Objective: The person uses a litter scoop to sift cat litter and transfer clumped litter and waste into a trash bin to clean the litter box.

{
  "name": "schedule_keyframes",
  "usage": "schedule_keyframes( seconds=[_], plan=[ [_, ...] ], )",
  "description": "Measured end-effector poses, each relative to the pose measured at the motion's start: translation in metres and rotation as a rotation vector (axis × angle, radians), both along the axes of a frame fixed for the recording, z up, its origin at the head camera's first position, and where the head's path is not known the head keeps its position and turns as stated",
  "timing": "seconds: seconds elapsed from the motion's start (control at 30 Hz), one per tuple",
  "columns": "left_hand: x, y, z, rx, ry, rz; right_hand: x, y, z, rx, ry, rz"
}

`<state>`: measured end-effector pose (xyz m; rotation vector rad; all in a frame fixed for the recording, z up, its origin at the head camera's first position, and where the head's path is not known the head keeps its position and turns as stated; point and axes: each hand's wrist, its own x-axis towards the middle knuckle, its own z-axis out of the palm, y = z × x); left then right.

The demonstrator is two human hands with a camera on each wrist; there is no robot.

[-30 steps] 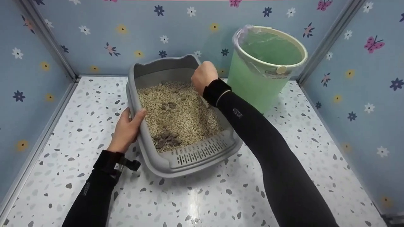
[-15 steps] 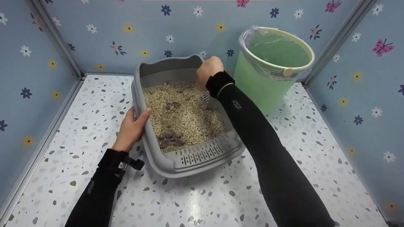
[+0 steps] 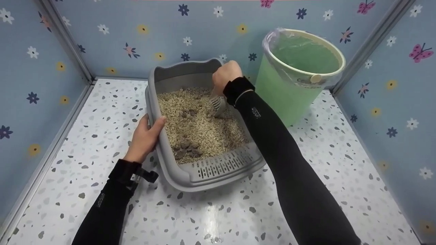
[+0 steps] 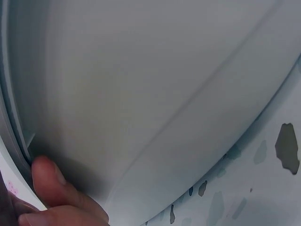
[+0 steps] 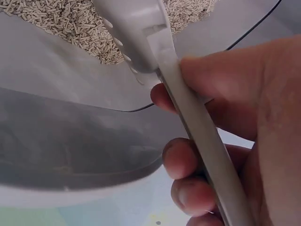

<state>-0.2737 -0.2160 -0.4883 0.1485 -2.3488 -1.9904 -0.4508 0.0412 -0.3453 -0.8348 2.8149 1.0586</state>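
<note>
A grey litter box (image 3: 184,73) holds tan pellet litter (image 3: 207,132). Dark clumps (image 3: 186,149) lie near its front left, with a smaller group nearer the middle. My left hand (image 3: 144,137) grips the box's left rim, thumb over the top; the left wrist view shows fingers (image 4: 51,183) under the rim against the outer wall. My right hand (image 3: 227,76), above the box's right side, holds a light grey litter scoop (image 3: 219,106) by its handle. The slotted scoop head touches the litter. In the right wrist view, thumb and fingers wrap the handle (image 5: 200,125).
Behind the box to the right stands a green trash bin (image 3: 279,92) lined with a clear bag (image 3: 272,42). Blue flowered panels (image 3: 204,30) enclose the back and both sides. The speckled white surface (image 3: 293,170) carries everything.
My right hand has swung the scoop so that its head shows left of the wrist, over the litter. My left hand keeps its grip. The whole view has shifted slightly.
</note>
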Motion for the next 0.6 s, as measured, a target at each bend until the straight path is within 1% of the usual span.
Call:
schedule_keyframes(
  seconds=[0.07,0.17,0.27,0.33,0.43,0.53,0.6],
  plan=[
    [0.000,0.000,0.000,0.005,0.007,-0.001,-0.002,-0.003,-0.002,0.034,-0.008,0.001],
    [0.000,-0.001,-0.001,0.012,0.018,-0.003,-0.008,-0.008,-0.009,0.078,0.012,0.022],
    [-0.001,-0.001,-0.002,0.021,0.018,-0.004,-0.014,-0.011,-0.018,0.078,0.046,0.029],
    [-0.003,-0.001,-0.004,0.023,0.009,-0.003,-0.018,-0.010,-0.023,0.040,0.065,0.030],
    [-0.003,-0.001,-0.004,0.023,-0.005,0.001,-0.021,-0.006,-0.028,-0.052,0.070,0.039],
    [-0.001,-0.001,-0.002,0.016,-0.010,0.001,-0.022,-0.002,-0.032,-0.129,0.067,0.056],
    [0.000,-0.001,-0.001,0.013,-0.006,0.002,-0.022,-0.001,-0.034,-0.162,0.074,0.065]
  ],
)
